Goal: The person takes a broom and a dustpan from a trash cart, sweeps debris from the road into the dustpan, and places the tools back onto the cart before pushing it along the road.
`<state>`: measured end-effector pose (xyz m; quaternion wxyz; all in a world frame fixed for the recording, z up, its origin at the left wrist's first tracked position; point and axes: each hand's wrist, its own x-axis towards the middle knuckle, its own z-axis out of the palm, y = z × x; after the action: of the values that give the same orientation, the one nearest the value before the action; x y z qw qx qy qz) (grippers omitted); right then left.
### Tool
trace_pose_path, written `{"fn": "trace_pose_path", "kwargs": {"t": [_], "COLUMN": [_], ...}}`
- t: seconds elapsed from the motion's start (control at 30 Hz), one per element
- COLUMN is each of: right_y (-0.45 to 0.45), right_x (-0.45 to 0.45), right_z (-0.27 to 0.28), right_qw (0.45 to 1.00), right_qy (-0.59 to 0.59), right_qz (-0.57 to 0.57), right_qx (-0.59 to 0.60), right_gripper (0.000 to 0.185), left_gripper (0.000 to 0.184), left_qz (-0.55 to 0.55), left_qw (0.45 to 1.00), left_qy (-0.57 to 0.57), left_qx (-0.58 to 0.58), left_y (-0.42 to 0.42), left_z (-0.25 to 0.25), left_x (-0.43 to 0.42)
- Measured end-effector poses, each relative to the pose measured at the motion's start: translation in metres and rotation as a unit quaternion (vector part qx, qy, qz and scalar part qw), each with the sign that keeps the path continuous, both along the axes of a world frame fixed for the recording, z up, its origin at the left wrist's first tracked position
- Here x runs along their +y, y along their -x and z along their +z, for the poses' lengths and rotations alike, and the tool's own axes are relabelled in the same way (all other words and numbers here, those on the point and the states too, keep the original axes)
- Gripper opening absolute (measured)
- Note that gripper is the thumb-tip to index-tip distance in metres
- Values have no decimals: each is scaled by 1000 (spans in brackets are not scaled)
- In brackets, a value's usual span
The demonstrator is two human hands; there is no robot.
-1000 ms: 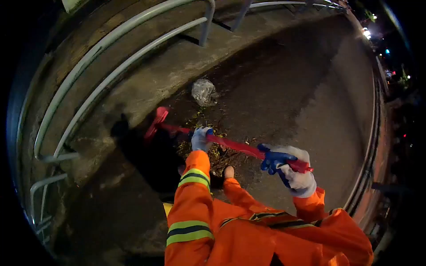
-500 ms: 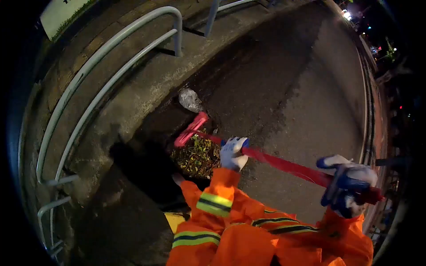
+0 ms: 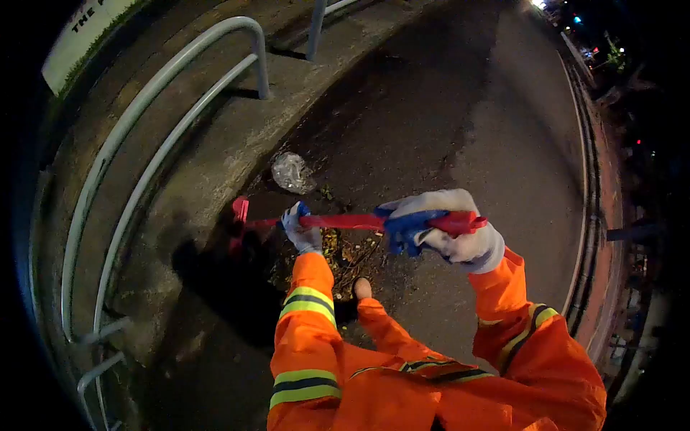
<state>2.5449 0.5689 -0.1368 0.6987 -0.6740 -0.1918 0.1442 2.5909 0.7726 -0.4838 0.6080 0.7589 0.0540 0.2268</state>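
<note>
A red long-handled tool (image 3: 345,221) lies across my view, its wide head at the left, partly in shadow beside the kerb. My left hand (image 3: 301,227), in a white and blue glove, is wrapped round the shaft near the head. Round the handle's right end my right hand (image 3: 444,228) is closed, gloved the same way. Below the shaft, leaves and twigs (image 3: 352,253) lie on the dark road, partly covered by my left hand and the tool. A crumpled clear plastic bag (image 3: 292,173) rests on the road just beyond the shaft.
Grey metal railings (image 3: 128,122) stand on the raised concrete kerb (image 3: 208,171) at the left. My foot (image 3: 363,289) is beside the leaves. The road (image 3: 517,151) stretches away to the upper right, with a pale line along its right edge. Distant lights show at upper right.
Since half a second ago, both hands and the tool have moved left, and the tool's head has gone from above the leaves to beside the kerb. Railings and bag appear shifted left in view.
</note>
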Motion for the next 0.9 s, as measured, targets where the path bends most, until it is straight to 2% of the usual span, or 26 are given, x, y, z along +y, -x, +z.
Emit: {"fn": "trace_pose_path", "kwargs": {"t": [0.03,0.07,0.13,0.2,0.23,0.27,0.3,0.37,0.4,0.5,0.57,0.6,0.63,0.7,0.73,0.77,0.83,0.87,0.9], "right_y": [1,5,15,20,25,31,38,54,62,89,115,125,134,133,138,143,187,193,187], "right_x": [-12,-18,-29,-37,-37,-34,-36,-46,-52,-71,-86,-92,-93,-126,-139,-151,-133,-115,-92], "right_z": [-1,6,-3,-1,6,7,9,27,37,77,105,114,114,137,139,140,114,94,72], "right_qw": [1000,997,996,994,994,988,979,969,962,931,919,912,916,980,985,987,958,942,921], "right_qy": [15,-11,15,46,52,95,138,150,152,138,150,159,109,44,38,31,64,108,179], "right_qz": [-27,-50,-83,-88,-92,-118,-144,-197,-225,-330,-359,-374,-385,-164,-107,-50,-196,-257,-313], "right_qx": [-5,50,20,-43,-27,-34,-44,-18,-4,78,68,65,-26,-104,-127,-148,-199,-187,-147], "right_gripper": [39,42,41,32,31,33,35,34,34,36,36,37,36,36,36,36,31,27,22], "left_gripper": [15,15,16,19,20,19,15,13,13,17,19,22,25,29,31,31,34,38,45], "left_qz": [-7,-21,-51,-92,-113,-134,-232,-265,-231,-291,-295,-329,-361,-439,-495,-496,-502,-505,-512], "left_qw": [989,986,978,994,993,989,972,964,972,956,954,942,927,889,860,850,829,838,829], "left_qy": [-151,-166,-201,-55,21,-25,-25,-29,-31,-9,4,-44,-91,-128,-121,-179,-240,-206,-223], "left_qx": [3,7,19,0,-6,-56,-10,16,-28,25,58,54,49,-3,-1,0,-52,-24,-40], "left_y": [-6,-9,-14,-21,-27,-35,-46,-36,-25,16,57,72,83,89,87,87,64,50,22], "left_z": [2,2,-4,-7,-7,-4,0,22,24,45,64,85,111,160,179,173,147,170,150], "left_x": [-13,-25,-40,-68,-83,-94,-104,-138,-159,-197,-216,-220,-217,-213,-210,-220,-227,-212,-210]}}
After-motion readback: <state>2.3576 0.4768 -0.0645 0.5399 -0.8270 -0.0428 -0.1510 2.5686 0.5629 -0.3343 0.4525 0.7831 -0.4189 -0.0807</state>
